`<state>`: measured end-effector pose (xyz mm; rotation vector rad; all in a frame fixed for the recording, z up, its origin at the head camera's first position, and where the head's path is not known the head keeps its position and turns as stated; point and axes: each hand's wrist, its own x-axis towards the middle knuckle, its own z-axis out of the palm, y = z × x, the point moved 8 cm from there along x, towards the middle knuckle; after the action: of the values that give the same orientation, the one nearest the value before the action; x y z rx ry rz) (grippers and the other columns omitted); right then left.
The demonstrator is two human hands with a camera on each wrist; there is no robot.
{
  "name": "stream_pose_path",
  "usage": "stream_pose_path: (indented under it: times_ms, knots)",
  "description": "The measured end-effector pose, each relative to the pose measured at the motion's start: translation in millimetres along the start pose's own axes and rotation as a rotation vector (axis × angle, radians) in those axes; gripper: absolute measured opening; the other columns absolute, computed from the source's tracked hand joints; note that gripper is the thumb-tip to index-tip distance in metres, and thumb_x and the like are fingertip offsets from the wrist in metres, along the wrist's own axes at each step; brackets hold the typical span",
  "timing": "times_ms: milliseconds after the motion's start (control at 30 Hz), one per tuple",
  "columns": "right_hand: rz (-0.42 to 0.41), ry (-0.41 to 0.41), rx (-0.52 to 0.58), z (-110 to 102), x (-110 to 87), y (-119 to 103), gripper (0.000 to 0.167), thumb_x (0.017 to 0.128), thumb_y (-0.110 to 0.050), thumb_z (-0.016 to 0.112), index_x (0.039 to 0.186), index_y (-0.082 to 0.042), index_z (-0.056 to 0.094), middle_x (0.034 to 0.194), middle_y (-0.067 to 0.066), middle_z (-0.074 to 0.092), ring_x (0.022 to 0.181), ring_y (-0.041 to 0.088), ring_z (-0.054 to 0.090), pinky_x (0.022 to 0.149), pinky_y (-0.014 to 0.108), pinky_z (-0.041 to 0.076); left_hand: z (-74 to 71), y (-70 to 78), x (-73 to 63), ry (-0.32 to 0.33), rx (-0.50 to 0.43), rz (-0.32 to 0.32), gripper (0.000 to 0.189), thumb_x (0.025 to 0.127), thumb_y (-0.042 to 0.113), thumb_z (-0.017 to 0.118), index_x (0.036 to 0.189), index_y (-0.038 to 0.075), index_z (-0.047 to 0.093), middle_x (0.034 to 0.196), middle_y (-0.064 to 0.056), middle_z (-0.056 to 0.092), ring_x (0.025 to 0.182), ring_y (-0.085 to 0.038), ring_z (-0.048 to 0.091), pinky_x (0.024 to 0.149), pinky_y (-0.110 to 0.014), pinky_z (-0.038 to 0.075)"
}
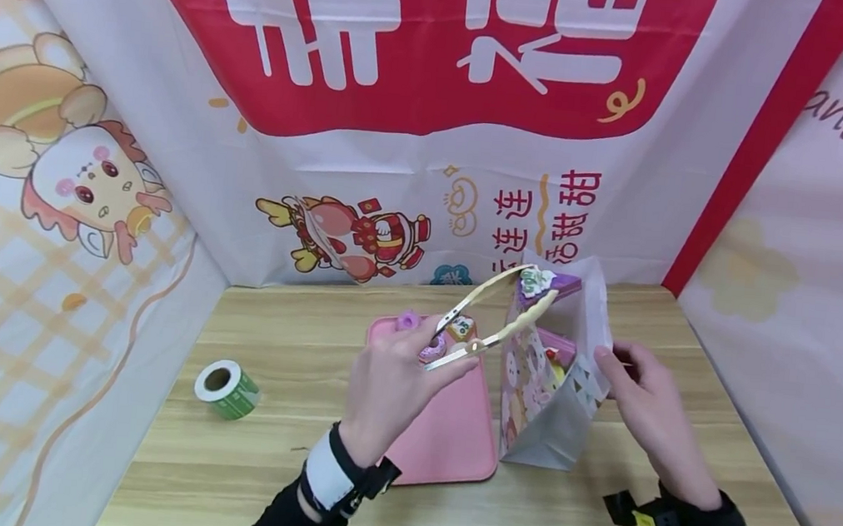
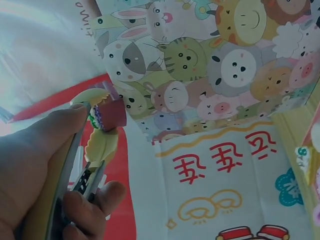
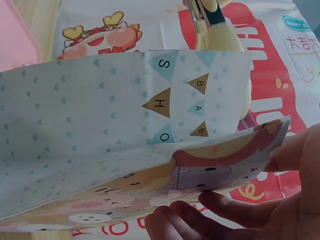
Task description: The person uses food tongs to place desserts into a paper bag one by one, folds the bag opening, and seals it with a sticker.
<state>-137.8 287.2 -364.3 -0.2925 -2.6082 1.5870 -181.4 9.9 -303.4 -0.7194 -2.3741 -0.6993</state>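
My left hand [image 1: 391, 390] holds metal tongs [image 1: 476, 345] with cream-coloured tips. Between the tips is a purple toy cake slice [image 1: 566, 286] with a white and green top, over the mouth of a paper gift bag [image 1: 552, 441]. In the left wrist view the tips [image 2: 102, 145] are against the slice [image 2: 112, 111]. My right hand [image 1: 645, 408] pinches the bag's right upper edge, thumb on one face and fingers on the other, as the right wrist view shows on the bag [image 3: 100, 115]. Inside the bag lies a pink item [image 1: 559, 348] with red and yellow bits.
Left of the bag lies a pink tray [image 1: 442, 457], with a purple toy doughnut [image 1: 432, 348], a small toy cake [image 1: 462, 327] and a purple piece [image 1: 407, 320] at its far end. A roll of green labels [image 1: 232, 397] stands at the left on the wooden table [image 1: 170, 467]. Printed cloths surround the table.
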Motion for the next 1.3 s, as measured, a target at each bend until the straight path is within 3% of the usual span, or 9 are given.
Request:
stream_pose_path:
  times_ms: [233, 533, 667, 900, 1100, 1300]
  knots:
    - [0.0, 0.0, -0.009, -1, -0.9, -1, 0.062, 0.103, -0.048, 0.042, 0.139, 0.003, 0.045, 0.122, 0.022, 0.053, 0.102, 0.032, 0.053, 0.074, 0.028, 0.052, -0.5, 18.6, 19.2, 0.001, 0.094, 0.133, 0.046, 0.078, 0.06, 0.075, 0.093, 0.017, 0.069, 0.05, 0.011, 0.033, 0.04, -0.006, 0.027, 0.039, -0.023, 0.021]
    - [0.0, 0.008, -0.026, -2, -4.5, 3, 0.061, 0.104, -0.048, 0.041, 0.136, 0.003, 0.047, 0.119, 0.021, 0.055, 0.099, 0.031, 0.053, 0.073, 0.03, 0.052, 2.1, 25.7, 32.2, -0.047, 0.214, 0.138, 0.051, 0.078, 0.063, 0.073, 0.096, 0.015, 0.069, 0.05, 0.009, 0.029, 0.038, -0.006, 0.026, 0.035, -0.024, 0.02]
    - [-0.008, 0.018, -0.027, -2, -4.6, 2, 0.06, 0.104, -0.047, 0.041, 0.136, 0.003, 0.048, 0.119, 0.021, 0.056, 0.098, 0.03, 0.054, 0.073, 0.03, 0.052, 8.7, 27.7, 37.1, -0.064, 0.226, 0.136, 0.055, 0.079, 0.064, 0.072, 0.101, 0.013, 0.071, 0.049, 0.009, 0.034, 0.038, -0.005, 0.029, 0.035, -0.022, 0.021]
    - [-0.004, 0.018, -0.016, -3, -4.4, 2, 0.059, 0.105, -0.046, 0.04, 0.137, 0.003, 0.047, 0.12, 0.021, 0.055, 0.1, 0.03, 0.054, 0.072, 0.03, 0.052, 15.0, 31.8, 43.2, -0.073, 0.286, 0.134, 0.082, 0.072, 0.074, 0.069, 0.119, 0.007, 0.067, 0.059, 0.008, 0.052, 0.038, -0.005, 0.031, 0.035, -0.021, 0.022]
    - [0.008, 0.013, -0.019, -2, -3.7, 4, 0.061, 0.105, -0.047, 0.039, 0.139, 0.003, 0.046, 0.123, 0.022, 0.054, 0.101, 0.03, 0.053, 0.072, 0.029, 0.052, 5.4, 25.1, 34.9, -0.033, 0.185, 0.091, 0.083, 0.071, 0.071, 0.072, 0.123, 0.007, 0.066, 0.06, 0.009, 0.05, 0.039, -0.004, 0.03, 0.036, -0.022, 0.022]
    - [0.017, 0.008, -0.005, 1, -4.7, 4, 0.062, 0.104, -0.048, 0.039, 0.14, 0.003, 0.044, 0.126, 0.023, 0.052, 0.102, 0.032, 0.053, 0.073, 0.028, 0.053, -11.7, 4.4, 14.6, 0.066, 0.05, -0.01, 0.079, 0.07, 0.066, 0.078, 0.12, 0.007, 0.066, 0.057, 0.007, 0.044, 0.043, -0.006, 0.033, 0.038, -0.022, 0.026]
